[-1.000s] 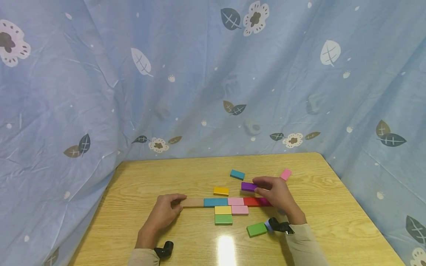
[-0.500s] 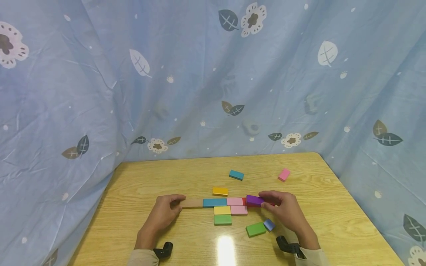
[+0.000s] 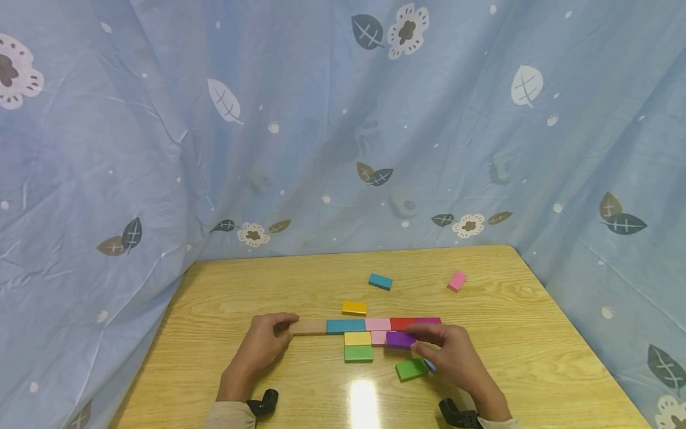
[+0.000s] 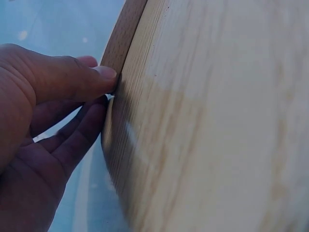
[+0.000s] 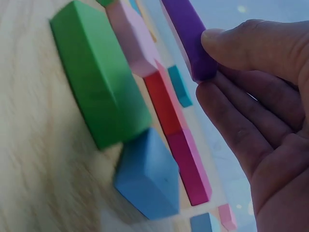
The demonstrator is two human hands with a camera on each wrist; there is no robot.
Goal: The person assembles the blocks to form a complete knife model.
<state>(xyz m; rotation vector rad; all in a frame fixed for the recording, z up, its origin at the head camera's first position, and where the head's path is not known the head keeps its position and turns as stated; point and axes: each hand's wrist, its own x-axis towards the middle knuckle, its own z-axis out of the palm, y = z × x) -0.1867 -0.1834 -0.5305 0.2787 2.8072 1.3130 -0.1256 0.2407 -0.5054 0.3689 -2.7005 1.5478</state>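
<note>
My left hand (image 3: 265,339) pinches the left end of a plain wooden block (image 3: 309,328), thumb in front and fingers behind in the left wrist view. This block begins a row that continues with a blue block (image 3: 346,326), a pink block (image 3: 377,324), a red block (image 3: 402,323) and a magenta block (image 3: 430,320). Between thumb and fingertips, my right hand (image 3: 452,354) holds a purple block (image 5: 190,36) by one end. It is raised off the table, partly covering the second pink block (image 3: 377,338) in the head view. A yellow block (image 3: 357,338) and green block (image 3: 358,354) adjoin the row's near side.
Loose on the table (image 3: 536,351) lie another green block (image 3: 411,369) and a small blue block (image 5: 149,174), near the right hand. Farther back are an orange block (image 3: 354,308), a blue block (image 3: 380,281) and a pink block (image 3: 457,281). A patterned curtain (image 3: 321,119) hangs behind.
The right hand has carried the purple block from behind the row, over the red block, toward the near side. The left hand stays at the wooden block's end.
</note>
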